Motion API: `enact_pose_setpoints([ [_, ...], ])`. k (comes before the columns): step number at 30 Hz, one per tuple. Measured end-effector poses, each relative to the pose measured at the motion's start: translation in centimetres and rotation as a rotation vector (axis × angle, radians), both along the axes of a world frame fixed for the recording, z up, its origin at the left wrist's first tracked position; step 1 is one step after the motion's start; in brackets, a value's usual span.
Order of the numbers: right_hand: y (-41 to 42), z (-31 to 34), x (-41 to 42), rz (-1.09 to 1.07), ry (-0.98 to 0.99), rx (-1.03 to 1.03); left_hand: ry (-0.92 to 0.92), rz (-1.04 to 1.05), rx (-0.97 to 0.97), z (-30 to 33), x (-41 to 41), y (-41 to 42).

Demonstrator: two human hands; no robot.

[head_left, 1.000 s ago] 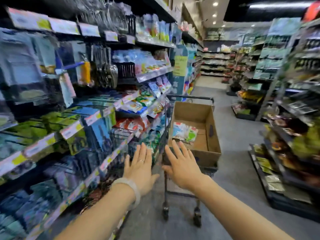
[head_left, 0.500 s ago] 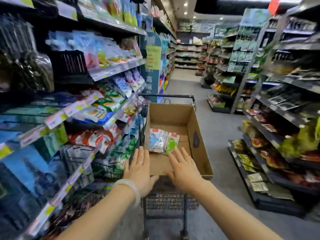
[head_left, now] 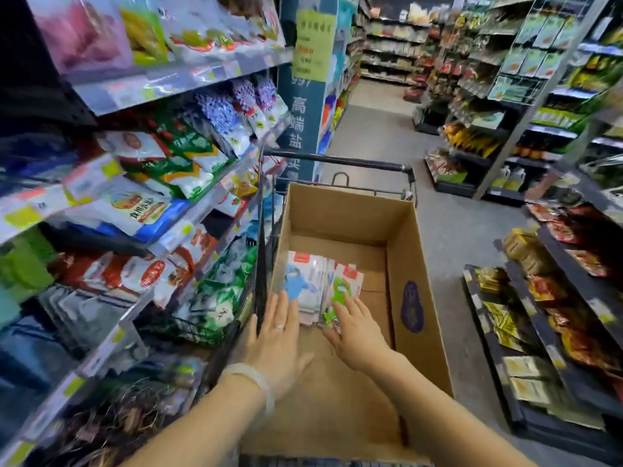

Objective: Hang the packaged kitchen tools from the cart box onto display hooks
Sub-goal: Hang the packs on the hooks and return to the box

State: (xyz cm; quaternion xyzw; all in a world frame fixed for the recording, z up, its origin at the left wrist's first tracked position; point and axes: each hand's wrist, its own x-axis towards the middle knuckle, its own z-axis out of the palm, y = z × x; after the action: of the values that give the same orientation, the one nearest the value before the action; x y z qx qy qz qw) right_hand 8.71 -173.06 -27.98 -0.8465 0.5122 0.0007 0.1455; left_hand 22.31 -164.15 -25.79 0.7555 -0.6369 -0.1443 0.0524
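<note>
An open cardboard box sits in a wire shopping cart in a store aisle, and everything here is placed against that box. On the box floor, toward its left wall and about midway along its length, lies a small fanned stack of packaged kitchen tools: flat white cards with a red band at the top, one showing a blue tool and the one right of it a green tool.

Both hands reach into the box from its near end, apart from each other. The left hand has its fingers straight and spread, palm down, with the fingertips over the near left edge of the stack by the blue tool; a ring shows on one finger and a pale bracelet circles the wrist. The right hand is also flat with fingers extended, its fingertips resting on or just above the near end of the green tool's package. Whether either hand actually presses the packages cannot be told, and neither is curled round anything.

The cart's black handle bar runs across beyond the far end of the box. Left of the box, shelves carry bagged goods with price strips along their edges. Right of the box, across the grey floor, stand low racks of packets
</note>
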Motion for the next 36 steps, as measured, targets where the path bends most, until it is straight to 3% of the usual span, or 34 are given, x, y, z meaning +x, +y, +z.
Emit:
enact_pose_setpoints([
  [4,-7.7,-4.9,2.4,-0.03,-0.062,0.187,-0.06,0.136,0.031,-2.6,0.9,-5.8],
  [8,-13.8,-9.5,4.3,-0.117,-0.112,0.373,-0.152,0.188,-0.08,-5.0,2.4,-11.1],
  [12,-17.5,-12.8,6.9,-0.327,-0.316,0.56,-0.193,0.214,-0.162,-7.2,3.2,-13.4],
  [18,-19.3,-15.2,10.4,-0.623,-0.481,0.524,-0.227,0.207,-0.201,-8.5,3.4,-15.1],
  [22,-19.9,-15.4,10.2,-0.618,-0.518,0.533,-0.22,0.183,-0.197,-8.9,3.0,-15.6],
  [27,-20.7,-13.3,6.5,-0.628,-0.712,0.652,-0.138,0.117,-0.203,-7.5,2.2,-16.4],
  [29,-21.0,-10.9,4.0,-0.613,-0.86,0.753,-0.058,0.113,-0.233,-6.4,1.7,-17.0],
  [33,-21.0,-4.4,1.8,-0.293,-1.084,0.845,0.515,0.285,-0.131,-4.4,1.4,-18.9],
  [36,-21.1,-1.2,2.4,-0.144,-1.112,0.823,0.894,0.405,-0.287,-3.4,1.9,-20.6],
])
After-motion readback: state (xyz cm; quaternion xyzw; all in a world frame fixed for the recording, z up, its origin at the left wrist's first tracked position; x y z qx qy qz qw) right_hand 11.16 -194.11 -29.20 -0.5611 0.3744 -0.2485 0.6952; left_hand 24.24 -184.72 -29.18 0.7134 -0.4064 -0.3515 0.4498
